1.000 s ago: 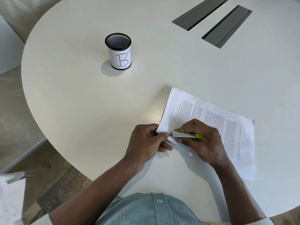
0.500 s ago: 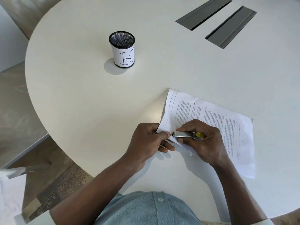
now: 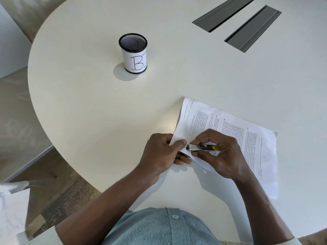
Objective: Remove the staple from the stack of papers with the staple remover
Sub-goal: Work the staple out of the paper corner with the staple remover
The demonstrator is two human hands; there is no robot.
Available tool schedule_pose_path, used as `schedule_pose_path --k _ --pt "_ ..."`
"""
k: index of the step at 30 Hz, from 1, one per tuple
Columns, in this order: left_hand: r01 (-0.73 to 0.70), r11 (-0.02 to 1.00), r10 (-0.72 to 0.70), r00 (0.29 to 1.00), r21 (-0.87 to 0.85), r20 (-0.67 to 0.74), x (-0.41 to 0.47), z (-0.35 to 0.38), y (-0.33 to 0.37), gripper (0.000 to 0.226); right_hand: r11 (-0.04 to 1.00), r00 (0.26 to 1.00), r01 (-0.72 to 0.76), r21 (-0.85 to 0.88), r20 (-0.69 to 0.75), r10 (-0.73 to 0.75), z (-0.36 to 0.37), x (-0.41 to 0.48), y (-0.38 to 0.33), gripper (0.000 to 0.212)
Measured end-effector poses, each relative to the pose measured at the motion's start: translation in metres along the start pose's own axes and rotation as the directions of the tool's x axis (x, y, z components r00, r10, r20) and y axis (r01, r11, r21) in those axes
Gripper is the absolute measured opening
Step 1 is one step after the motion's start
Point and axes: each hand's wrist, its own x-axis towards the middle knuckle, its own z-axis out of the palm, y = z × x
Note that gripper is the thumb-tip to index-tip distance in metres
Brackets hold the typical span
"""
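A stack of printed papers (image 3: 247, 138) lies on the white round table (image 3: 106, 112), its near left corner lifted. My left hand (image 3: 162, 154) pinches that corner between thumb and fingers. My right hand (image 3: 223, 154) grips a metal staple remover (image 3: 200, 147) with a yellow end, held flat, its jaw end at the pinched corner right beside my left thumb. The staple itself is too small to make out.
A black mesh pen cup (image 3: 133, 53) with a white label marked "B" stands at the back left. Two grey cable hatches (image 3: 237, 22) are set into the table at the far right. The table edge curves close to my body, with floor at the left.
The hands and remover stay at the paper corner. My left thumb now presses closer against the remover's jaw. The camera view has shifted slightly.
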Motion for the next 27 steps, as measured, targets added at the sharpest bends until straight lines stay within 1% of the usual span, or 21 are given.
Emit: schedule_pose_path --k 2,6,9,12,17,21,27 --pt "-0.007 1.000 0.008 1.000 0.021 -0.006 -0.001 0.000 -0.002 0.023 1.000 1.000 0.000 0.019 0.015 0.000 0.002 -0.002 0.002 0.025" --pt "-0.001 0.998 0.001 1.000 0.056 0.008 -0.001 0.000 -0.002 0.025 1.000 0.999 0.030 -0.010 0.040 -0.029 0.002 -0.002 0.002 0.021" --pt "0.002 0.999 -0.003 1.000 0.051 0.020 0.000 0.000 -0.002 0.024 0.998 0.998 0.049 -0.038 0.048 -0.048 0.002 0.000 0.001 0.019" --pt "-0.003 0.999 0.001 0.999 0.050 0.032 0.000 0.000 -0.001 0.023 0.999 0.998 0.032 -0.023 0.047 -0.031 0.003 0.000 0.001 0.019" --pt "-0.006 1.000 0.004 0.998 0.023 0.064 -0.003 -0.002 0.002 0.023 0.999 0.999 -0.028 0.043 0.040 0.026 0.006 0.000 0.003 0.016" --pt "-0.006 1.000 0.007 0.997 -0.012 0.071 -0.004 -0.002 0.005 0.025 0.993 0.999 -0.043 0.107 0.021 0.041 0.009 -0.002 0.005 0.017" --pt "0.009 1.000 -0.008 0.998 -0.003 0.060 -0.003 0.000 0.003 0.022 0.998 1.000 -0.013 0.069 -0.018 0.014 0.013 -0.004 0.007 0.018"
